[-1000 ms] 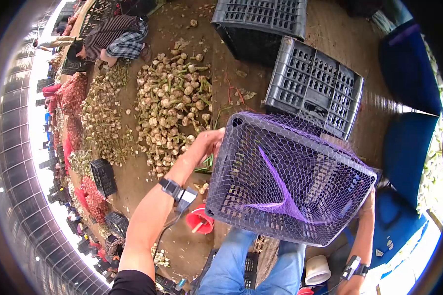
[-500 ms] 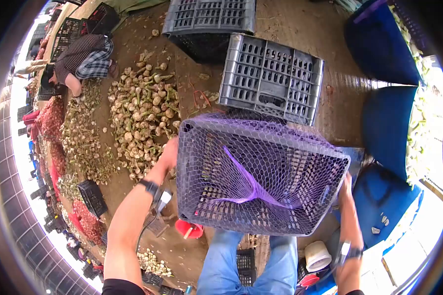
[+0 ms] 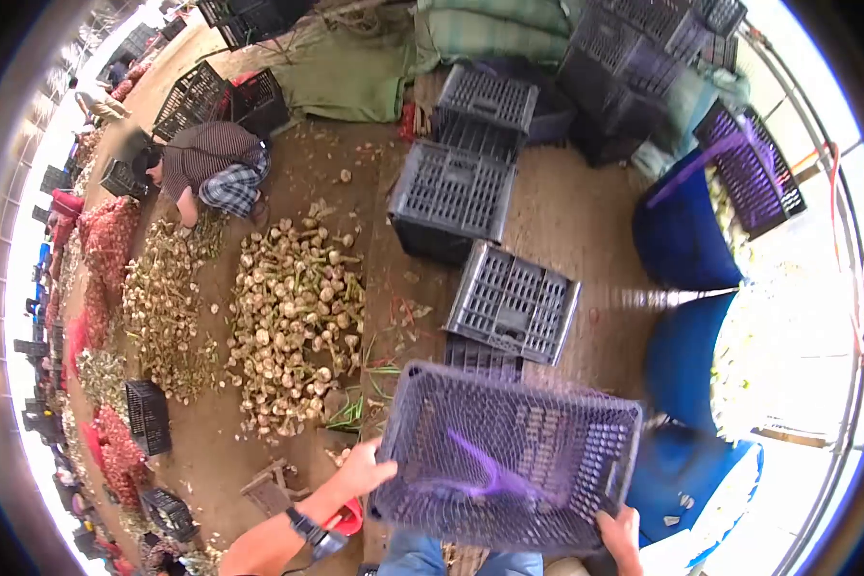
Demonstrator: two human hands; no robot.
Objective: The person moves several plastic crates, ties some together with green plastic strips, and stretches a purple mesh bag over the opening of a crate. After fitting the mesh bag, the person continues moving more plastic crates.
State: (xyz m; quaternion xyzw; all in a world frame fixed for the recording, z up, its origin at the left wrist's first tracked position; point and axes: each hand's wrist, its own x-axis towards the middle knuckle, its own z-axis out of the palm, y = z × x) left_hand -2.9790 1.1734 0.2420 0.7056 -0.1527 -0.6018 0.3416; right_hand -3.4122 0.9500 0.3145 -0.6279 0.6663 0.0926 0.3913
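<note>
A black plastic crate (image 3: 528,389) is held in front of my body, its open side facing me. Purple mesh netting (image 3: 494,472) stretches over it, with a bunched streak in the middle. My left hand (image 3: 363,472) grips the crate's left side, thumb on the rim. At the lower right corner, my right hand (image 3: 620,538) is closed on the rim. Just beyond the held crate, an upturned grey crate (image 3: 514,302) rests on top of another crate.
Left of the crates lies a garlic heap (image 3: 293,322). A person (image 3: 211,158) bends over more garlic farther left. Grey crates (image 3: 454,190) stand ahead. Blue barrels (image 3: 686,360) line the right side. A red container (image 3: 350,518) sits by my left forearm.
The view has tilted up, showing more crates and sacks at the back. The held crate appears lower and farther right in view, still in both hands.
</note>
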